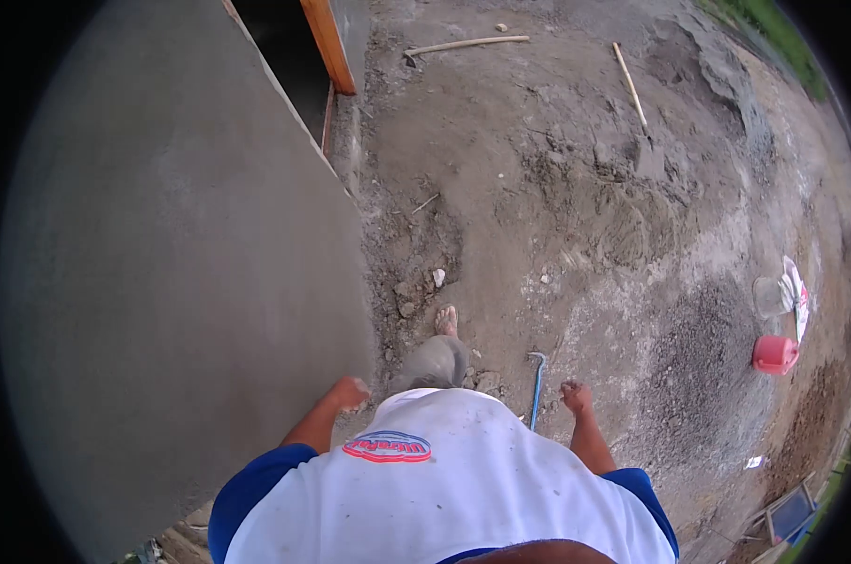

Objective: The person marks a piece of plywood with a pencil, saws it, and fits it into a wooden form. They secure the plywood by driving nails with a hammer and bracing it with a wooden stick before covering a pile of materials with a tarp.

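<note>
Hands were out wide, one on each side of the white shirt (444,479), well apart from each other. Left hand (350,393) was curled shut, nothing to be seen in it, right up by the edge of the grey wall (171,263); touching or just clear, I could not tell. Right hand (576,398) hung over the dirt with dusty fingers loosely bent and empty, just beside a blue bar (536,383) with a hooked top, its lower end hidden behind the shirt. Between the two hands, one foot (447,321) was planted near the foot of the wall, among loose stones. Over to the far right, two containers sat on the ground: a pink one (775,354), closed in from this angle, contents not visible, and just beyond it a pale bucket (769,296) with a white and red bag (796,296) against it; what the bucket held was too small to tell. Up the slope, a shovel (637,108) lay on the heaped earth, and a stick (465,44) lay near an orange wooden frame (329,42).
</note>
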Available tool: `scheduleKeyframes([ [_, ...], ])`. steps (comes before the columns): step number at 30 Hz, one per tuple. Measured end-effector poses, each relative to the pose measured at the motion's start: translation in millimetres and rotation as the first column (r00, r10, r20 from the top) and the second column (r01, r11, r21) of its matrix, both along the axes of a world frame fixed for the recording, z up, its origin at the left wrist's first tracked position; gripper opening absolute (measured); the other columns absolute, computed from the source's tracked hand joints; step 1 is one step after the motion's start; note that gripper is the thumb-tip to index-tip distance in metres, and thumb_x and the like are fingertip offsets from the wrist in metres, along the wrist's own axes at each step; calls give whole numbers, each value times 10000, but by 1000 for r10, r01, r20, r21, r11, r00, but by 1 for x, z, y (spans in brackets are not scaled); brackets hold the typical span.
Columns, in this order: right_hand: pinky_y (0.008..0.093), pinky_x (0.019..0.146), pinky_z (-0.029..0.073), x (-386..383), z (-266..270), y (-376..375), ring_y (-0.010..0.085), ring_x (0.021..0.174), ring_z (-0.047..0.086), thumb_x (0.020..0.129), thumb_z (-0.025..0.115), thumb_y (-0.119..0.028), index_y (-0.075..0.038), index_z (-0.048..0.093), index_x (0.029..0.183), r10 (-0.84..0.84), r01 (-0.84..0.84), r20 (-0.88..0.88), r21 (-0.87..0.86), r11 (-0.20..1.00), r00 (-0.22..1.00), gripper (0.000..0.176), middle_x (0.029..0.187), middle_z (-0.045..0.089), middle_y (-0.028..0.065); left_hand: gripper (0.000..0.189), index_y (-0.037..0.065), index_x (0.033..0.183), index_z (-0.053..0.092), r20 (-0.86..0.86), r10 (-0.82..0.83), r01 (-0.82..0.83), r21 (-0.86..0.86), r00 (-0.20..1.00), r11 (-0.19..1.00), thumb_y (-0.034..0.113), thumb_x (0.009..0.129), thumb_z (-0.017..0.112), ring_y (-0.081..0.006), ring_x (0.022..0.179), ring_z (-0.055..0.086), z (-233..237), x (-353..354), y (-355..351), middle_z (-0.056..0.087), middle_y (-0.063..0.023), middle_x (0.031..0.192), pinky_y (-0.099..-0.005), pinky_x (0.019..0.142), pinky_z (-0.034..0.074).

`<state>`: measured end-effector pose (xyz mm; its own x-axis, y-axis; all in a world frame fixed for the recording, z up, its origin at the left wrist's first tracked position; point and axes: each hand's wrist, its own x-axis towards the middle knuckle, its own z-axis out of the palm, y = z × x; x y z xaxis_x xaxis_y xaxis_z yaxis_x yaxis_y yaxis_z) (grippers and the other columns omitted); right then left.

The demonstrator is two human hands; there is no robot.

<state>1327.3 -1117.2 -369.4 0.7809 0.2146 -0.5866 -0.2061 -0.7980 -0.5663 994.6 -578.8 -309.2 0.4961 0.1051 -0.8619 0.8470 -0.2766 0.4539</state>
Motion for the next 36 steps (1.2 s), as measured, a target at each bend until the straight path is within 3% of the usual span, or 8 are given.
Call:
scheduleKeyframes([
  [7,315,643,573,185,29,139,221,778,689,864,591,-137,58,670,1028,-97,117,-146,133,984,985,267,908,707,153,328,42,949,697,32,-416,400,214,909,891,327,794,647,-293,889,678,27,213,79,697,-174,932,-425,781,534],
  [11,347,685,575,267,47,222,243,843,692,856,606,-160,6,690,1015,30,-4,-245,103,995,969,245,966,711,142,337,79,1037,690,192,15,-43,144,981,989,323,808,644,-328,973,657,56,340,160,691,-186,986,-405,847,513],
  [14,375,768,558,343,-10,244,273,900,687,859,587,-263,-77,709,1018,779,-758,53,-199,622,625,273,1012,709,117,353,69,1064,682,301,75,-162,273,951,948,324,823,641,-322,964,659,89,427,231,687,-188,1008,-400,854,511],
  [20,366,753,540,524,-17,379,256,865,683,873,541,-315,-99,701,1004,902,-887,-51,-215,409,428,300,982,702,105,369,91,1081,689,317,29,-101,212,948,972,358,833,630,-321,967,658,86,566,300,685,-192,1032,-409,856,507],
  [23,339,678,549,637,-29,448,228,777,695,884,543,-274,-62,682,1036,716,-740,-194,-106,665,671,295,940,702,119,397,91,1058,701,277,38,-135,342,960,930,409,832,628,-327,956,660,31,607,285,685,-202,1008,-419,842,506],
  [25,320,628,555,706,-3,504,209,719,703,892,545,-247,-38,669,1056,228,-266,-340,-70,961,912,293,912,703,128,449,58,1046,695,188,178,-214,193,966,958,449,840,613,-332,952,659,40,639,302,684,-210,992,-414,843,503],
  [30,313,607,551,908,6,646,213,702,703,895,582,-229,5,666,1053,392,-393,31,88,915,920,294,842,700,126,472,17,987,682,195,423,-451,132,885,883,461,883,561,-330,864,658,108,699,346,680,-214,911,-412,782,494],
  [36,290,648,549,992,29,798,215,745,689,899,594,-212,-5,647,1103,285,-277,9,264,924,959,296,901,696,124,487,9,922,673,318,513,-568,108,797,816,475,913,536,-306,791,648,91,737,408,671,-214,836,-408,745,476],
])
